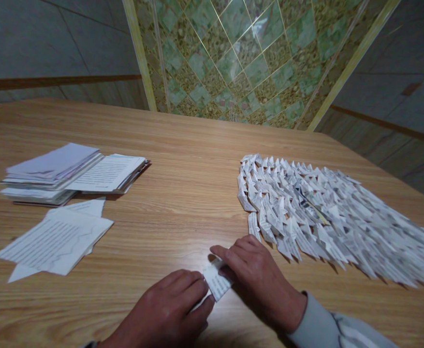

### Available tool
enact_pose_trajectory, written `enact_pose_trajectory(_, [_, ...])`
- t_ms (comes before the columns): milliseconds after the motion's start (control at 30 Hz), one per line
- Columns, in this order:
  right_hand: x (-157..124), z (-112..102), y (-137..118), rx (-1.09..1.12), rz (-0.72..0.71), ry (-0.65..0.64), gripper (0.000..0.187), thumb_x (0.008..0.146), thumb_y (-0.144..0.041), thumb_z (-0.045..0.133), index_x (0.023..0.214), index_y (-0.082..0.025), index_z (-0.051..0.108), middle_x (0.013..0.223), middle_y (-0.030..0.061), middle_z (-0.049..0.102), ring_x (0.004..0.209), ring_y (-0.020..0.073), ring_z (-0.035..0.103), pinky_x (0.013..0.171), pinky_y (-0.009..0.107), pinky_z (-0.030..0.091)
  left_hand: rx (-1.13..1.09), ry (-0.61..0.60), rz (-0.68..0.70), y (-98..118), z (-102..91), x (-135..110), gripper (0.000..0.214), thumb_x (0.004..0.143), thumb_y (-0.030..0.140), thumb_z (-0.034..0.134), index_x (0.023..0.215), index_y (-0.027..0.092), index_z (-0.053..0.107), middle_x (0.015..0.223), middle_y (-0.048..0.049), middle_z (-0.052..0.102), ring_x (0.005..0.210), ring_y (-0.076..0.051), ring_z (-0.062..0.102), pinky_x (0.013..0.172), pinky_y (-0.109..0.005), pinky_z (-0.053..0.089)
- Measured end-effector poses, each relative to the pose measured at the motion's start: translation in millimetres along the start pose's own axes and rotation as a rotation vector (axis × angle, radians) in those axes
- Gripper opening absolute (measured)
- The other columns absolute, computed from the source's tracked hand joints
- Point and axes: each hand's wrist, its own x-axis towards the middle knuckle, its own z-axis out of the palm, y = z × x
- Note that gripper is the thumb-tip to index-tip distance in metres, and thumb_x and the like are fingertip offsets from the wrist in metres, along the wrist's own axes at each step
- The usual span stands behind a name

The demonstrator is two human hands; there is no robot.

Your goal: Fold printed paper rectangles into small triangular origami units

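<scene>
Between my two hands, low over the front of the table, is a small folded piece of printed paper [217, 282]. My left hand [171, 304] pinches its left end between thumb and fingers. On the other end, my right hand [250, 273] closes its thumb and fingers over the upper right part and hides it. Just beyond the right hand lie many small folded paper boats [306, 208], set in close rows that run off to the right.
A stack of printed sheets and booklets [59, 166] sits at the left on the wooden table [182, 159]. Several loose printed sheets [57, 237] overlap in front of it. A tiled wall panel [229, 58] rises behind the table's far edge.
</scene>
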Motion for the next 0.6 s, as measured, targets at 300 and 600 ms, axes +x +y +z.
enact_pose_trajectory(300, [3.6,3.1,1.5,-0.029,0.028,-0.022,0.030,0.090,-0.016,0.072,0.117,-0.021,0.060,0.077,-0.0005,0.069,0.074,0.0198,0.060,0.071,0.031,0.035,-0.013,0.021,-0.051,3.3,-1.3,0.4,0.022,0.091,0.007,0.047,0.089,0.021,0.064,0.073,-0.0011,0.066,0.064,-0.018,0.059,0.059,-0.029,0.046])
enact_pose_trajectory(600, [0.7,4.3,0.0,-0.049,0.033,-0.040,0.031,0.095,-0.015,0.065,0.124,-0.021,0.057,0.080,-0.0002,0.068,0.077,0.0196,0.059,0.074,0.032,0.036,0.041,-0.133,0.026,6.1,41.0,-37.4,0.049,0.092,0.038,0.057,0.137,0.018,0.050,0.133,-0.0097,0.067,0.121,-0.027,0.058,0.106,-0.042,0.042])
